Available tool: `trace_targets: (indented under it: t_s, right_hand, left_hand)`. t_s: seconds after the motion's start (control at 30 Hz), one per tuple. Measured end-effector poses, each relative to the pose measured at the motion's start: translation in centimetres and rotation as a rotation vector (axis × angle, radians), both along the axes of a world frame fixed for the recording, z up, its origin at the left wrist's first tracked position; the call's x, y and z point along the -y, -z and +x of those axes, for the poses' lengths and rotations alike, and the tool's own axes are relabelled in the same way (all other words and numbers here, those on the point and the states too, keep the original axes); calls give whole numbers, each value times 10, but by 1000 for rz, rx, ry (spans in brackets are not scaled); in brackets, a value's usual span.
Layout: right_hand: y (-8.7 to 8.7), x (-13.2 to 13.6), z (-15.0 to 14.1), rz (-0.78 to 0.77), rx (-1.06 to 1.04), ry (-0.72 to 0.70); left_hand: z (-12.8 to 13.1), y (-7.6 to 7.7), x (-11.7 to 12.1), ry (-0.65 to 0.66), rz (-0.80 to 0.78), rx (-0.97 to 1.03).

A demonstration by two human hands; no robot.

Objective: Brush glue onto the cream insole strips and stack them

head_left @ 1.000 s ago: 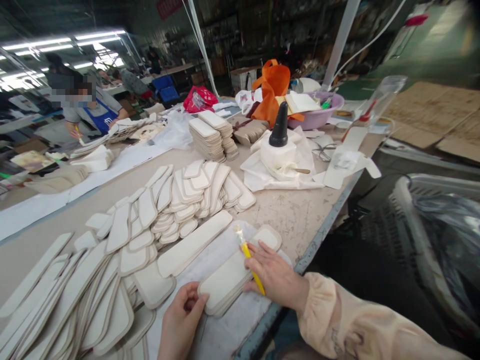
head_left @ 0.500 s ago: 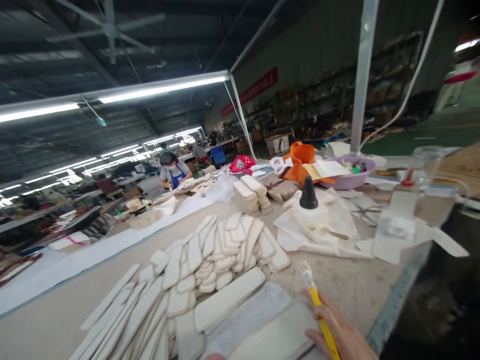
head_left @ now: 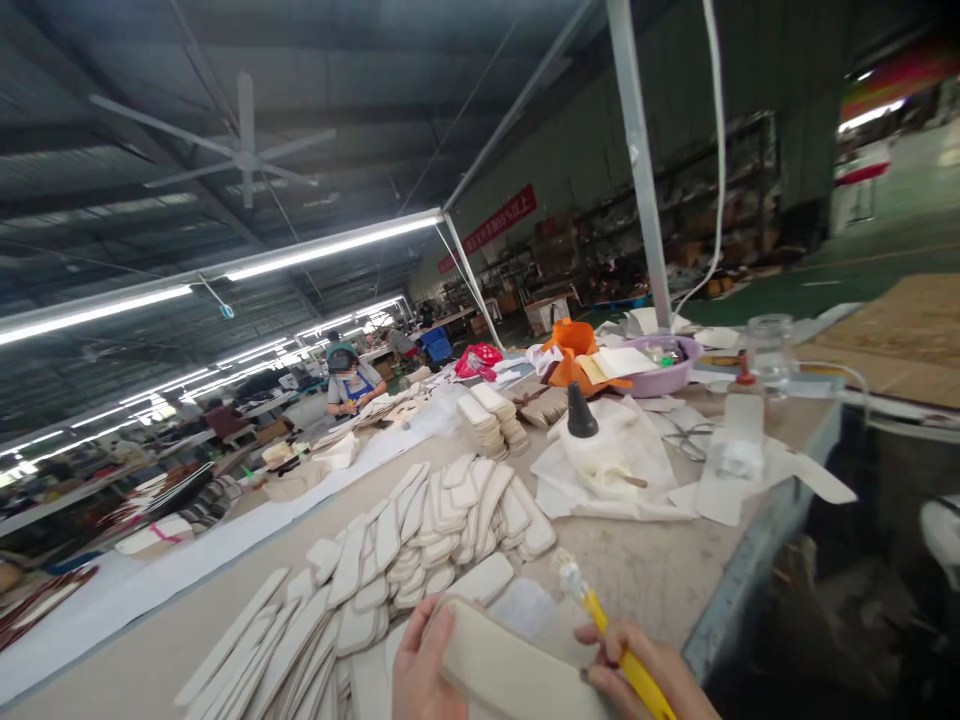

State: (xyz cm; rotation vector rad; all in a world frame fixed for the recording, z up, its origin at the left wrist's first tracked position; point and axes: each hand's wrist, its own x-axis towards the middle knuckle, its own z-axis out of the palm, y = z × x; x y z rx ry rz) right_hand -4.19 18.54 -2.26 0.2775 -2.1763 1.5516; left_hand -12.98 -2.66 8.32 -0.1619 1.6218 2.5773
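My left hand [head_left: 426, 665] is closed on the left end of a cream, flat, round-cornered panel [head_left: 517, 665], thumb on top. My right hand [head_left: 637, 665] grips a yellow-handled brush [head_left: 611, 630] whose pale, coated bristles point up and away. Its fingers are at the panel's right end; whether they also pinch it I cannot tell. Just beyond lie another cream panel [head_left: 484, 578] and a white sheet [head_left: 523, 607]. Left of my hands, many similar cream pieces [head_left: 352, 535] lie fanned out in overlapping heaps.
A white bottle with a black cone nozzle [head_left: 581, 412] lies on crumpled sheeting [head_left: 660, 450]. Scissors [head_left: 688, 438], a purple basin [head_left: 664, 375], a glass jar [head_left: 771, 345] and stacked pieces [head_left: 484, 420] stand farther back. The table edge [head_left: 757, 560] runs along the right. A co-worker [head_left: 351, 385] sits beyond.
My left hand has come into view, holding the panel, whose left end is now raised and turned. My right hand and brush have shifted slightly left in view. The camera view has swung.
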Motion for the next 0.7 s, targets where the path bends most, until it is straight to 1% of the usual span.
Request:
trace_targets:
  t_s: [0.07, 0.13, 0.27, 0.4, 0.53, 0.7]
  right_hand:
    - [0, -1, 5, -61, -14, 49]
    - [-1, -3, 9, -121, -17, 108]
    - [-4, -7, 16, -229, 27, 169]
    - [-7, -12, 20, -318, 66, 220]
    - [-7, -15, 20, -327, 92, 246]
    - [-4, -19, 18, -340, 87, 255]
  left_hand:
    - [-5, -11, -12, -26, 57, -25]
    - [-12, -14, -22, -43, 93, -29]
    - [-21, -4, -38, -71, 122, 34]
    - [-13, 2, -51, -29, 161, 129]
    - [-4, 5, -61, -1, 181, 144]
    - [-3, 7, -68, 3, 201, 119]
